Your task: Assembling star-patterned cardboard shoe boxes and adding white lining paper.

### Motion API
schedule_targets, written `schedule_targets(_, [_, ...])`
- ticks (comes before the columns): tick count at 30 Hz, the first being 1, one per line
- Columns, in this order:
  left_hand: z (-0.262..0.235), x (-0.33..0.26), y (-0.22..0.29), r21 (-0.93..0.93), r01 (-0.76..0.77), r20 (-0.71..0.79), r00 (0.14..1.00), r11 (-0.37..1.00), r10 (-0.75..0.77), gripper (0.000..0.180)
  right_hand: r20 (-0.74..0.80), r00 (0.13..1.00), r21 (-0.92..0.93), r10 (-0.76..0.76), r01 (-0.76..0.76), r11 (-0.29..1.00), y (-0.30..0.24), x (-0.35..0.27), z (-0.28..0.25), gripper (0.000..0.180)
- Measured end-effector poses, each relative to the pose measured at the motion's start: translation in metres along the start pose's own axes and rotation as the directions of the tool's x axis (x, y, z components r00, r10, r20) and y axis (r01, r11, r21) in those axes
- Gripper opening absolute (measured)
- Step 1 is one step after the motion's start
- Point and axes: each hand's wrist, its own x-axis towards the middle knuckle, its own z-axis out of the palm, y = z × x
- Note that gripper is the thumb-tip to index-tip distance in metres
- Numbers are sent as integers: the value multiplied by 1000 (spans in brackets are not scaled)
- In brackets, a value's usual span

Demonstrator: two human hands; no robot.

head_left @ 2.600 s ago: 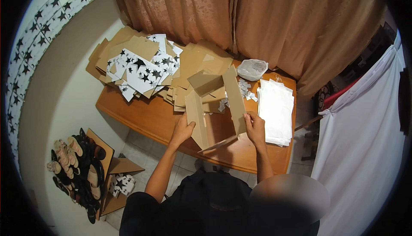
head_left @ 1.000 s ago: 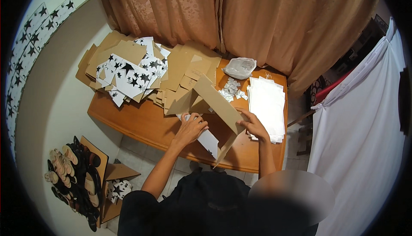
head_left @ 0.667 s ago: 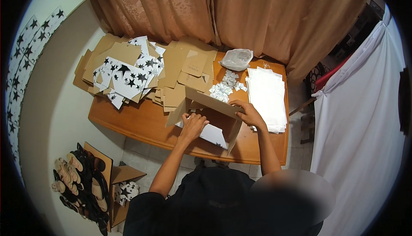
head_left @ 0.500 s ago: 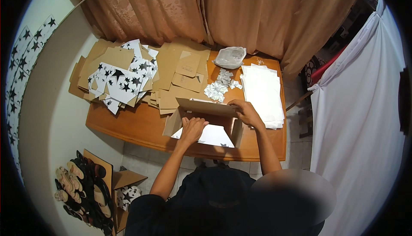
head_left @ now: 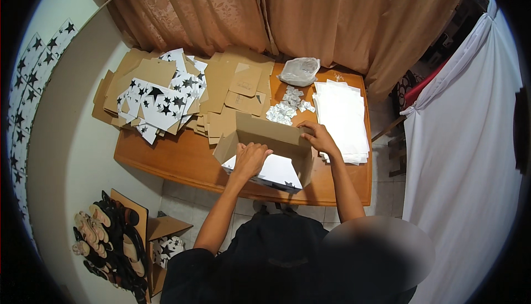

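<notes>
One open-topped cardboard box [head_left: 283, 148] at the near edge of the table [head_left: 166, 155]; can't tell if it's resting there. Your left hand [head_left: 251, 159] is closed over its near wall by the white star-print panel [head_left: 279, 170], fingertips hidden. Your right hand [head_left: 318, 137] pinches the far-right top edge. White paper stack [head_left: 342, 119] just right; small white-grey pieces [head_left: 282, 113] just beyond.
</notes>
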Motion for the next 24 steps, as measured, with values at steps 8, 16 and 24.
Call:
schedule_targets(8, [78,2,-32,-16,49,-187,981,999,-51,29,134,991,1,-7,6,1000,10,-10,17,25])
schedule_targets(16, [107,-1,-35,30,104,-372,924,994,-86,26,243,969,-208,-52,104,973,27,-33,32,48])
schedule_targets(24, [107,-22,-38,0,34,-497,867,999,-30,26,169,985,-344,18,42,938,41,-48,55,59])
